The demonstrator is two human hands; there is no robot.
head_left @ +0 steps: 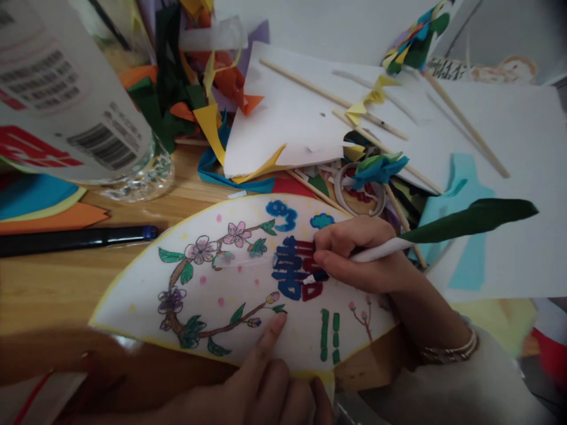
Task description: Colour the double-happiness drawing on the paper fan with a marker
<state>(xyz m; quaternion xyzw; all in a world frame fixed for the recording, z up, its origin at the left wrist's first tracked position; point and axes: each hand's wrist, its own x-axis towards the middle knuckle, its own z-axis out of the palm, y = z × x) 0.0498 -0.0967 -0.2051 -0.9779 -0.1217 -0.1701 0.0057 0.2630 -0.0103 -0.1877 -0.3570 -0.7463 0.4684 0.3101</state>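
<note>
In the head view, a fan-shaped white paper (133, 295) with a yellow edge lies on the wooden table. Flowering branches, clouds and blue and red lettering (287, 268) are drawn on it. My right hand (354, 236) is closed around a pen (383, 249) with a white barrel and a long green feather-shaped end, its tip down by the red lettering. At the bottom, my left hand (272, 383) rests on the paper, index finger stretched out near a small green leaf drawing and the other fingers curled; nothing shows in it.
A large clear bottle (110, 118) with a printed label stands at the left, above a dark pen (88, 237). Coloured paper scraps (177, 88), white sheets (292, 112), wooden sticks (310, 88) and a tape roll (339, 183) crowd the back. Light-blue paper (469, 254) lies at the right.
</note>
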